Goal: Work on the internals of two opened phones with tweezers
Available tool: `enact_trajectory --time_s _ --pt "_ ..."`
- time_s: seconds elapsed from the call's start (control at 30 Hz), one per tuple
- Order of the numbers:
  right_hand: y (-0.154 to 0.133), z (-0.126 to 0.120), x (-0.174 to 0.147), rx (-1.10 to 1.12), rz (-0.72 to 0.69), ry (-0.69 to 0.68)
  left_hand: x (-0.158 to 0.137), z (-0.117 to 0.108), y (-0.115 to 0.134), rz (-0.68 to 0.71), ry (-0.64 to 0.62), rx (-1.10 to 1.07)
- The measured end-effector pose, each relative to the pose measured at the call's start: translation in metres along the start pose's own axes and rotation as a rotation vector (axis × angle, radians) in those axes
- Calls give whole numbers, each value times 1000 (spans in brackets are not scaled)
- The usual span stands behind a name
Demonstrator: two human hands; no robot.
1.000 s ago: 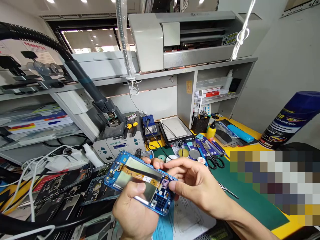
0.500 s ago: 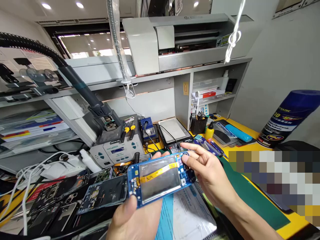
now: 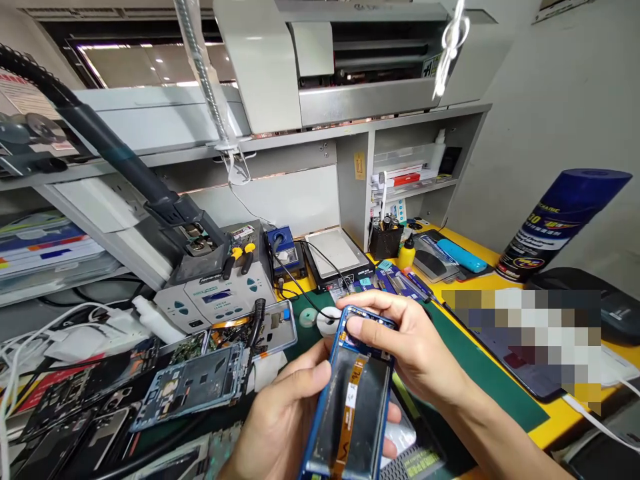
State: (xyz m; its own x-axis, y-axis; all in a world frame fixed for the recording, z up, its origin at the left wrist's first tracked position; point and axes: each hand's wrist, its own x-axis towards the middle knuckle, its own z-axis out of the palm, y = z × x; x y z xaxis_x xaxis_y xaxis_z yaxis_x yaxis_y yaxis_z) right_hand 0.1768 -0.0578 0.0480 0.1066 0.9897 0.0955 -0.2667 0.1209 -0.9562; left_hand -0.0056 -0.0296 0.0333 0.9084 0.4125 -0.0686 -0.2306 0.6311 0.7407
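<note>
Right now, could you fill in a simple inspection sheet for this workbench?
Surface: green mat over yellow tabletop.
Job's things: blue phone frame with a brown ribbon.
Clutter: opened phone parts at left; two black-and-yellow tools; blue spray can at right.
Hands: left hand holds the frame by its sides; right hand grips its far end.
Cables: white cables at far left.
Surroundings: large pale machine on shelving.

Site is a phone-repair workshop, evidenced by the opened phone (image 3: 367, 393), stripped phone frame (image 3: 193, 385), grey control unit (image 3: 215, 297), and green mat (image 3: 485, 383) on yellow worktop (image 3: 557, 423).
</note>
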Motion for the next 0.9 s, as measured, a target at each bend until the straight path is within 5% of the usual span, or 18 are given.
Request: enact_trajectory --time_s 0.47,0.9 --pt "-6 -1 -4 40 41 -96 0 3 -2 -94 -45 -103" --pt "-2 -1 0 18 83 -95 4 10 -4 -28 21 -92"
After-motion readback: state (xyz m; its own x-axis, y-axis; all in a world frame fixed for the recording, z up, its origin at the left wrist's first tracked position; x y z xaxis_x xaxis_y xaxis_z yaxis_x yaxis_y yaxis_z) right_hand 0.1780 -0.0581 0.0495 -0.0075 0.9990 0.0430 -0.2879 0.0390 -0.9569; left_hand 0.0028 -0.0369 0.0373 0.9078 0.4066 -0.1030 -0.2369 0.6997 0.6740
